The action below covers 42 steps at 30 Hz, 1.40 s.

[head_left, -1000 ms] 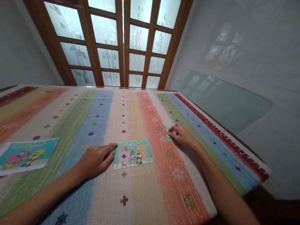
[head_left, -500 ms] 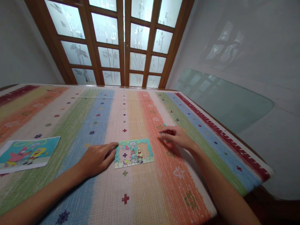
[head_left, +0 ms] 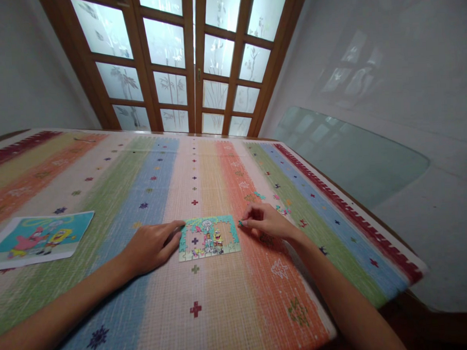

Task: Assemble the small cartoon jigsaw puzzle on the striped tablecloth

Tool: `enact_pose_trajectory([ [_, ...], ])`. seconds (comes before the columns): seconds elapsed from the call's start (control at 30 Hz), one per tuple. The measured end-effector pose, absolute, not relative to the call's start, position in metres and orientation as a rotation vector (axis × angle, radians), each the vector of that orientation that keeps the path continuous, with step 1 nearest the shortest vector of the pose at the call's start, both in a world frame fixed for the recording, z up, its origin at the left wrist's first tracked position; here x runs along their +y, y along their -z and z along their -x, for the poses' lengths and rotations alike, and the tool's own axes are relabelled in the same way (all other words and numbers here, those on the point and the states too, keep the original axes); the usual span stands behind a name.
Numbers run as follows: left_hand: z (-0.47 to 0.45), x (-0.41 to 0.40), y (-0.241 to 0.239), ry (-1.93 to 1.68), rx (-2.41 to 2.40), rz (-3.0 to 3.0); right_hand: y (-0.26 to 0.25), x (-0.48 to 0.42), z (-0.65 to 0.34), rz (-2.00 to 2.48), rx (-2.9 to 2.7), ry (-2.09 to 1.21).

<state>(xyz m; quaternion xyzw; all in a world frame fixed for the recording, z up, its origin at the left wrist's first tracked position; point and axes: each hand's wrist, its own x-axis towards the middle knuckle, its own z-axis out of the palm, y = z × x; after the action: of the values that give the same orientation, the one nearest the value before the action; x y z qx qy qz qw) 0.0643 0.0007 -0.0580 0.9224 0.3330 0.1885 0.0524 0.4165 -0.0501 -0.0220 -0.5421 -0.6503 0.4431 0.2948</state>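
A small, partly filled jigsaw puzzle (head_left: 208, 238) with a teal border lies on the striped tablecloth (head_left: 165, 302). My left hand (head_left: 151, 246) rests flat beside its left edge, fingertips touching it, fingers stretched out. My right hand (head_left: 267, 223) hovers just right of the puzzle and pinches a small teal puzzle piece (head_left: 241, 223) between thumb and fingers. Several loose puzzle pieces (head_left: 281, 210) lie scattered on the cloth behind and to the right of that hand.
A printed cartoon reference picture (head_left: 38, 239) lies at the left of the table. Wooden doors with frosted glass panes (head_left: 182, 63) stand behind the table. A glass sheet (head_left: 344, 154) leans against the right wall, past the table's right edge (head_left: 375, 241).
My right hand has left the loose pieces at the right and moved left toward the puzzle, now pinching a piece. My left hand has stayed in place.
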Motion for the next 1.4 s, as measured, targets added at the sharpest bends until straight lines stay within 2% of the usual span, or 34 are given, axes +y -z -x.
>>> enact_pose_trajectory([
  [0.17, -0.063, 0.003, 0.065, -0.583, 1.015, -2.797, 0.024, -0.05, -0.419, 1.471, -1.763, -1.206],
  [0.33, -0.061, 0.006, 0.072, -0.598, 1.043, -2.777, 0.024, -0.051, -0.42, 1.572, -1.805, -1.1],
  [0.6, -0.061, 0.005, 0.07, -0.605, 1.044, -2.782, 0.01, -0.05, -0.435, 1.661, -2.016, -0.695],
  [0.83, -0.061, 0.005, 0.07, -0.606, 1.025, -2.811, -0.007, -0.053, -0.498, 1.944, -1.757, -0.291],
  [1.0, -0.061, 0.004, 0.065, -0.579, 1.044, -2.796, -0.003, -0.06, -0.526, 2.107, -1.845, -0.362],
  [1.4, -0.064, -0.001, 0.053, -0.506, 1.038, -2.778, 0.007, -0.057, -0.532, 2.146, -1.938, -0.428],
])
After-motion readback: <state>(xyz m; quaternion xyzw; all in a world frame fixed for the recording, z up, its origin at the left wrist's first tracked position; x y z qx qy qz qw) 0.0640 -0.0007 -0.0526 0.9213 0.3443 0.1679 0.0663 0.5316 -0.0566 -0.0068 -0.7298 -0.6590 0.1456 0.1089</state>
